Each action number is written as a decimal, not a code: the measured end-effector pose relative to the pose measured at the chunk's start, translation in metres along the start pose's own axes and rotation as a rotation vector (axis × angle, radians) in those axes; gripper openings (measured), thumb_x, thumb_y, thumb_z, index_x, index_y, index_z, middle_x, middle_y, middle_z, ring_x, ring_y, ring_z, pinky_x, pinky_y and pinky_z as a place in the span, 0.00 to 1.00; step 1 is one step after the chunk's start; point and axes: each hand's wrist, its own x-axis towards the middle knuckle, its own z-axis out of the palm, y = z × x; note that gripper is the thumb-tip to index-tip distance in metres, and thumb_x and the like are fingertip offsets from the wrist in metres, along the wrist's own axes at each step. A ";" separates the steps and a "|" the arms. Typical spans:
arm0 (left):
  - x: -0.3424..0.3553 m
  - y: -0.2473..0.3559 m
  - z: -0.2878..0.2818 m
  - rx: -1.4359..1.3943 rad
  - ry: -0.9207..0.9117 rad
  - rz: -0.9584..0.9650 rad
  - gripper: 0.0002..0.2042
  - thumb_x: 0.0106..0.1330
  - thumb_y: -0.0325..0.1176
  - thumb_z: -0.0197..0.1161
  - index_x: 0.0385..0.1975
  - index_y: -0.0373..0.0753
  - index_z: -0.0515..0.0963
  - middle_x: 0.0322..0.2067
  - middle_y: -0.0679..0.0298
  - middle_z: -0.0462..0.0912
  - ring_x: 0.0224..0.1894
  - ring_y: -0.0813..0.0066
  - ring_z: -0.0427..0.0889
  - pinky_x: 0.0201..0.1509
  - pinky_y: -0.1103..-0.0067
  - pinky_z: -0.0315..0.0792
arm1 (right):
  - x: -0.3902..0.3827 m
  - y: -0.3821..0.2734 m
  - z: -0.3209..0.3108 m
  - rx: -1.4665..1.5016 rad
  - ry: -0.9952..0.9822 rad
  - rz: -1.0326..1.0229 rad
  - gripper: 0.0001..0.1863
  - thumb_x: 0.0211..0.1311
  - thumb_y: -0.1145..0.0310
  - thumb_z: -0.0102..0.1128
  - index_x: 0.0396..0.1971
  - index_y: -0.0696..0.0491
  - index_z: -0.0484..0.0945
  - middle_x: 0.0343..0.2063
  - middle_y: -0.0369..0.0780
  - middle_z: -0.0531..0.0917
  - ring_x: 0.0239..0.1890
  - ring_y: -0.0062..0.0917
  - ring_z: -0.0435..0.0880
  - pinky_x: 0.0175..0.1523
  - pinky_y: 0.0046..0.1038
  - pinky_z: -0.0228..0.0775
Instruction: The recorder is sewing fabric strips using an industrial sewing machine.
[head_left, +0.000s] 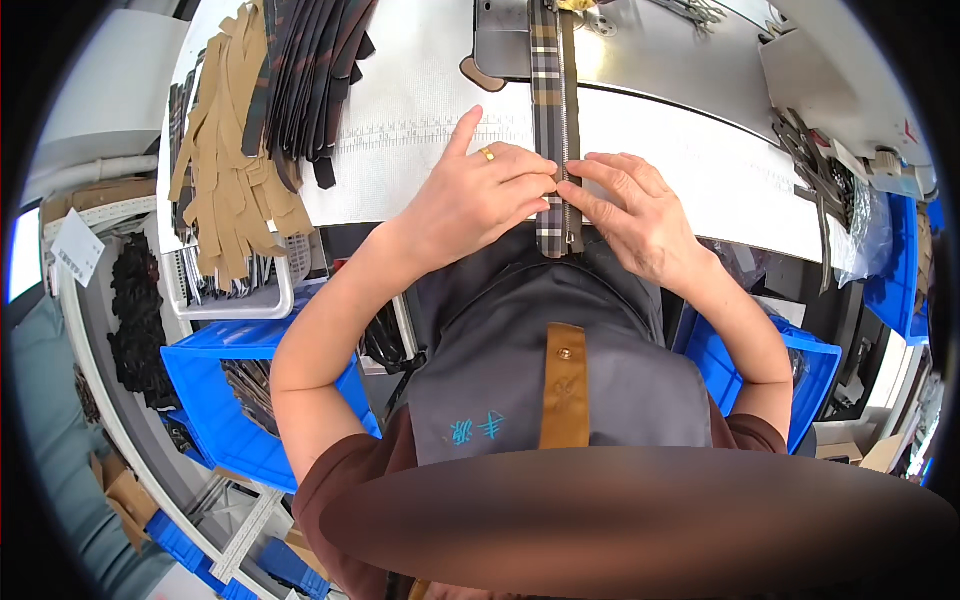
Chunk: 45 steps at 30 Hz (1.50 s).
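Note:
A plaid fabric strip (547,110) in dark, tan and white lies lengthwise over the table edge, its lower end hanging towards my lap. Along its right side runs a zipper (570,120) with metal teeth and dark olive tape; a small pull shows near the lower end. My left hand (485,195), with a ring on one finger, pinches the strip from the left, one finger sticking up. From the right, my right hand (635,215) has its thumb and fingertips closed on the zipper's edge. The fingertips of both hands nearly meet, partly hiding the strip.
A white table (420,160) with ruler marks spreads around the hands, joining a metal plate (650,60). Tan strips (225,130) and dark strips (310,80) hang at the left. More dark strips (815,170) lie right. Blue bins (215,375) (820,370) stand below both sides.

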 end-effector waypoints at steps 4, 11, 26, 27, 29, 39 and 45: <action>0.004 0.000 -0.002 -0.047 -0.028 -0.050 0.12 0.56 0.33 0.69 0.39 0.46 0.80 0.44 0.74 0.81 0.43 0.77 0.80 0.70 0.56 0.47 | -0.002 -0.001 0.001 -0.031 0.012 -0.041 0.23 0.45 0.77 0.61 0.47 0.51 0.81 0.44 0.38 0.78 0.48 0.33 0.77 0.51 0.34 0.73; 0.008 -0.003 -0.005 -0.069 -0.051 -0.050 0.10 0.55 0.34 0.70 0.37 0.46 0.81 0.42 0.74 0.82 0.42 0.77 0.80 0.70 0.55 0.46 | -0.001 -0.006 -0.002 0.002 0.006 -0.046 0.23 0.43 0.77 0.60 0.45 0.50 0.82 0.41 0.37 0.78 0.44 0.31 0.77 0.47 0.30 0.75; 0.069 -0.076 0.002 0.201 0.066 -0.209 0.18 0.61 0.46 0.63 0.48 0.45 0.80 0.54 0.73 0.78 0.62 0.67 0.68 0.67 0.46 0.45 | 0.002 -0.008 -0.010 0.062 -0.061 -0.068 0.22 0.43 0.74 0.60 0.44 0.57 0.80 0.40 0.38 0.77 0.46 0.30 0.76 0.51 0.32 0.72; 0.071 -0.078 0.002 0.227 0.038 -0.222 0.18 0.61 0.47 0.63 0.47 0.46 0.80 0.53 0.74 0.78 0.62 0.67 0.68 0.67 0.45 0.43 | 0.002 -0.007 -0.010 0.067 -0.061 -0.063 0.22 0.43 0.73 0.59 0.44 0.57 0.80 0.40 0.38 0.77 0.46 0.30 0.76 0.52 0.32 0.71; 0.072 -0.083 0.003 0.252 0.011 -0.235 0.18 0.60 0.48 0.63 0.47 0.46 0.81 0.53 0.74 0.79 0.62 0.67 0.68 0.66 0.44 0.42 | 0.002 -0.007 -0.010 0.078 -0.056 -0.063 0.22 0.43 0.73 0.59 0.44 0.57 0.80 0.40 0.38 0.77 0.46 0.30 0.76 0.52 0.32 0.71; 0.079 -0.097 -0.005 0.104 -0.049 -0.257 0.18 0.60 0.48 0.64 0.45 0.45 0.80 0.53 0.75 0.78 0.63 0.67 0.66 0.68 0.43 0.38 | 0.006 0.004 -0.006 0.115 -0.025 -0.103 0.22 0.43 0.73 0.61 0.44 0.57 0.80 0.40 0.38 0.77 0.44 0.30 0.76 0.51 0.32 0.72; 0.079 -0.100 -0.002 0.150 -0.045 -0.224 0.17 0.60 0.46 0.64 0.45 0.46 0.80 0.53 0.76 0.79 0.62 0.69 0.67 0.67 0.44 0.38 | 0.011 0.007 -0.009 0.125 -0.047 -0.103 0.22 0.43 0.73 0.61 0.44 0.58 0.80 0.40 0.38 0.76 0.43 0.30 0.76 0.50 0.32 0.72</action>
